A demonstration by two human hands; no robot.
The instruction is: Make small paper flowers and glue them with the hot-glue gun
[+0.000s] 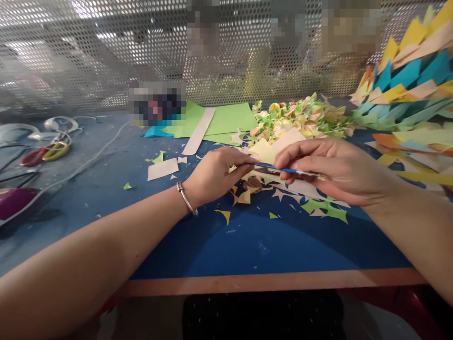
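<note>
A thin blue stick [266, 165] runs nearly level between my two hands, just above the table. My left hand [219, 172], with a silver bangle at its wrist, pinches the stick's left end between thumb and fingers. The fingers of my right hand [325, 163] are closed around it farther right, where a whitish, uneven tip sticks out under the palm. Beneath the hands lie pale yellow paper pieces [264, 150], a small brownish round thing [252, 184] and star-shaped paper offcuts [280, 193]. Part of a dark object under the stick is hidden.
Green paper sheets [230, 118] and a pale strip [200, 131] lie behind. A heap of paper bits [300, 118] and colourful layered paper shapes [417, 71] stand right. Scissors-like red and yellow handles [45, 153], a corded purple object [16, 203] sit left. A perforated metal screen [233, 71] closes the back.
</note>
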